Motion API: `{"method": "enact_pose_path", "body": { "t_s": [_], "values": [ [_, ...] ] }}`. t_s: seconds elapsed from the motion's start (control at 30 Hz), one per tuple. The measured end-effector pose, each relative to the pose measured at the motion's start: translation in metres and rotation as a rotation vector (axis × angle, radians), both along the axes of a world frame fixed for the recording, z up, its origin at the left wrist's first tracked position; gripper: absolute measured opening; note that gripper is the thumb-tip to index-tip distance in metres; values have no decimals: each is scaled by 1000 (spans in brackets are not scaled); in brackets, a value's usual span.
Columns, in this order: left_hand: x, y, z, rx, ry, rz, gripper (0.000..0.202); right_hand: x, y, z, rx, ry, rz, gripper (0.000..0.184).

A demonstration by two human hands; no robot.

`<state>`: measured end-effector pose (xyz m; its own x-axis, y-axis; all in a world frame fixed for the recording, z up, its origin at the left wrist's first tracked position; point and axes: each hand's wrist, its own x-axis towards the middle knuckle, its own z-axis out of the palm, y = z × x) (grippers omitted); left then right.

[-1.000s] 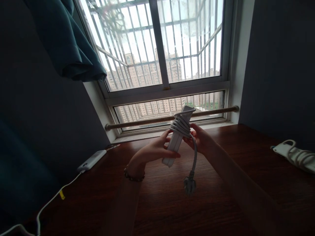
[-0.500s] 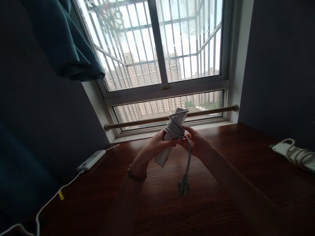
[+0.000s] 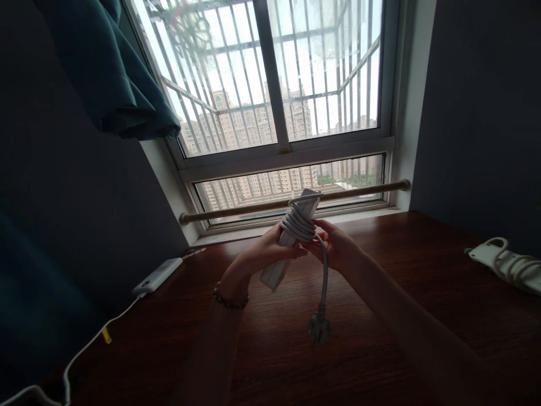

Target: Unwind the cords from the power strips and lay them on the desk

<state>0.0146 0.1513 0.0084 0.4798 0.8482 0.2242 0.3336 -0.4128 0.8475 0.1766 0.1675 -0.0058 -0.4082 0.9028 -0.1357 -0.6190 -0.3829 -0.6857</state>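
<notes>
A white power strip point(image 3: 274, 270) is held tilted above a dark wooden table point(image 3: 380, 338), its top end toward the window. Its grey cable point(image 3: 298, 225) is coiled round the upper half. My left hand point(image 3: 267, 252) is closed round the strip's body. At the coil, my right hand point(image 3: 336, 245) pinches the cable where it leaves the windings. The free end hangs down, and the plug point(image 3: 318, 329) dangles just above the wood.
A second white power strip with wound cable point(image 3: 505, 264) lies at the table's right edge. A white power bank point(image 3: 156, 276) with a white cord point(image 3: 80, 352) lies at the left. A window with a rail point(image 3: 291, 201) is ahead; a teal curtain point(image 3: 105, 73) hangs upper left.
Both hands and the strip have shifted a little left and lower. The hanging plug has swung left, then slightly back and down.
</notes>
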Motion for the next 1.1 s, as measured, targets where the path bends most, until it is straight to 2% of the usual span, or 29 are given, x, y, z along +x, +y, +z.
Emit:
{"method": "enact_pose_path", "body": {
  "t_s": [0.1, 0.17, 0.27, 0.33, 0.4, 0.53, 0.6, 0.67, 0.8, 0.93, 1.1],
  "values": [
    [4, 4, -4, -50, -97, 18, 41, 3, 0, 2, 1, 87, -44, 19],
    [8, 5, -7, -42, -170, 47, 38, 4, -1, 1, 224, 111, -10, 14],
    [17, 5, -9, 31, -268, 57, 37, 2, -4, -5, 624, -5, -26, 32],
    [23, 4, -9, 89, -323, 30, 38, -1, -7, -9, 766, -133, -106, 42],
    [29, 2, -9, 134, -363, -1, 40, -3, -8, -12, 845, -287, -225, 45],
    [36, 1, -9, 181, -368, -43, 41, -1, -11, -10, 904, -629, -462, 45],
    [35, 2, -9, 202, -339, -52, 40, 2, -13, -7, 921, -717, -519, 44],
    [32, 0, -9, 244, -293, 34, 44, 5, -14, -5, 948, -750, -529, 44],
    [27, -8, -9, 265, -145, 306, 37, 6, -7, -7, 952, -685, -461, 60],
    [32, -15, -10, 246, -147, 276, 28, 5, 0, -10, 926, -560, -455, 76],
    [36, -15, -15, 186, -162, 206, 29, 11, -5, -3, 867, -483, -444, 76]
  ]
}}
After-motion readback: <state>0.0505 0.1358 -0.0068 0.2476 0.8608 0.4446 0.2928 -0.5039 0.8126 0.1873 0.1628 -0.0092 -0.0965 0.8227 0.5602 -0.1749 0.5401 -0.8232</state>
